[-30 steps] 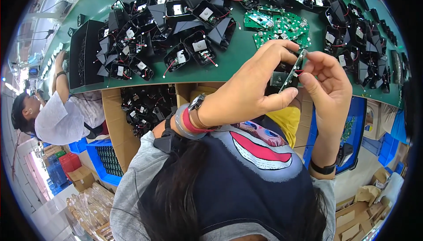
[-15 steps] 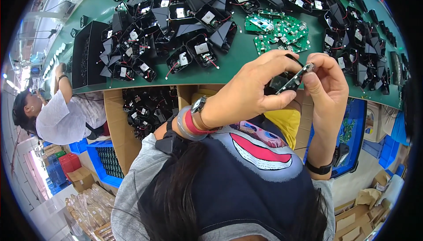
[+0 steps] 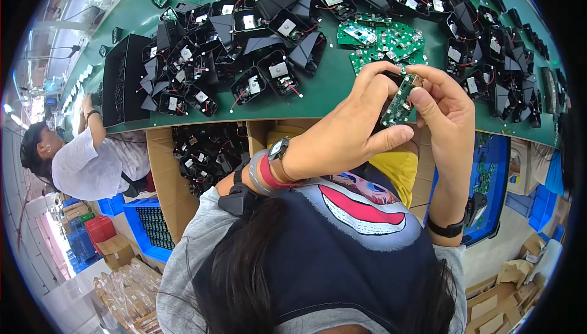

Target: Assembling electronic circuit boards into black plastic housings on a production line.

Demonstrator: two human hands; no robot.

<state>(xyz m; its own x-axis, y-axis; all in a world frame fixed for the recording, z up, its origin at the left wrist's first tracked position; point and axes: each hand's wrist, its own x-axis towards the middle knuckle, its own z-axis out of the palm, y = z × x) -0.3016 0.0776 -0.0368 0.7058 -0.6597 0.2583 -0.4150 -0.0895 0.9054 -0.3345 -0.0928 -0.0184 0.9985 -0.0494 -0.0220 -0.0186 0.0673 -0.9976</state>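
Above the near edge of the green table (image 3: 208,117), both my hands meet around a green circuit board (image 3: 400,103). My left hand (image 3: 348,117) is curled about a black plastic housing, mostly hidden by the fingers and the board; its thumb lies along the lower end of the board. My right hand (image 3: 449,102) pinches the upper end of the board between thumb and fingers. The board lies tilted at the housing; whether it is seated inside cannot be made out. Just beyond my hands lies a pile of green circuit boards (image 3: 397,42).
Many black housings with red wires (image 3: 278,71) cover the table's left and middle; another group (image 3: 489,47) lies right. A black box (image 3: 125,80) stands far left. Below are a cardboard box (image 3: 164,181) of black parts and a blue bin (image 3: 489,193). A person (image 3: 92,157) sits left.
The board has turned from nearly edge-on to showing its flat face. Both hands have shifted slightly, the right one to the left, and keep their grip.
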